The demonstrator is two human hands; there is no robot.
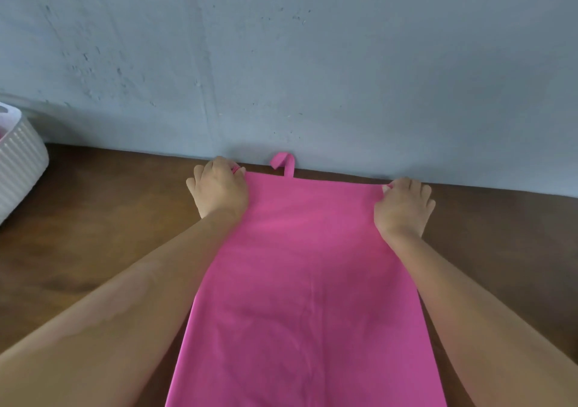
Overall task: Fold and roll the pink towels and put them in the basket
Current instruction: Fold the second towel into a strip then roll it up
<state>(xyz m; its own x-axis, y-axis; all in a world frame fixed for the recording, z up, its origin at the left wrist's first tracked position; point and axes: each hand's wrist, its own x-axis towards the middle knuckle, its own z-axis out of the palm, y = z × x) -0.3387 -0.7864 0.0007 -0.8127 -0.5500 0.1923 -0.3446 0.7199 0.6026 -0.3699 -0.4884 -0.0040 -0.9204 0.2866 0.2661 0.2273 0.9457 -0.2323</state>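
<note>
A pink towel (306, 281) lies flat and lengthwise on the brown wooden table (93, 234), its far edge against the wall. A small pink hanging loop (283, 161) sticks up from that far edge. My left hand (219, 189) pinches the towel's far left corner, fingers curled. My right hand (403, 205) pinches the far right corner the same way. The white ribbed basket (18, 162) stands at the far left, partly out of view, with something pink just visible inside.
A blue-grey wall (281, 62) rises directly behind the table's far edge. Bare wood shows on both sides of the towel.
</note>
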